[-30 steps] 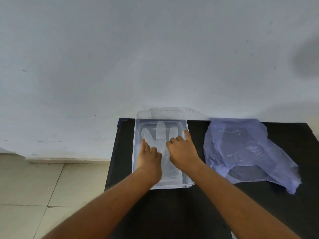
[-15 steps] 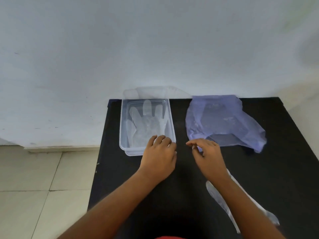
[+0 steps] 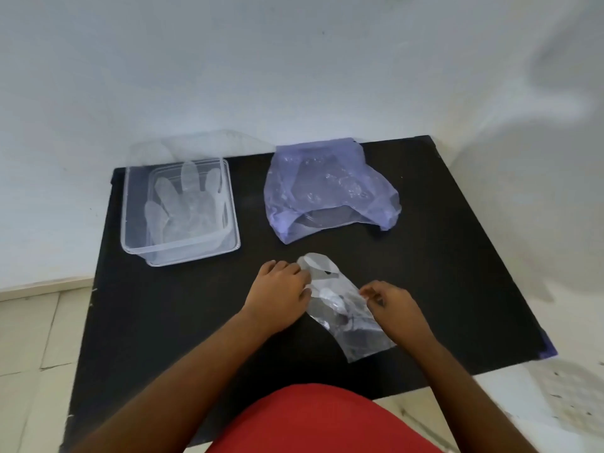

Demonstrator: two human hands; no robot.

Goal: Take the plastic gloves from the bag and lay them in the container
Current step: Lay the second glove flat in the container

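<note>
A clear plastic glove [image 3: 340, 308] on the table [image 3: 163, 322] is pinched by the left hand [image 3: 281, 294] and the right hand [image 3: 390, 305].

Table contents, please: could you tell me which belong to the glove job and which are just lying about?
Job: clear container, glove inside, small clear bag held by left hand and right hand.
Lying about: purple bag, clear lid.

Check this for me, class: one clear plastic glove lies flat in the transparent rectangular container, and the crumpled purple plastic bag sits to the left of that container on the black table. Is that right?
Not quite. The head view shows the crumpled purple plastic bag to the right of the transparent rectangular container, not the left. One clear plastic glove does lie flat inside it, on the black table.
</note>
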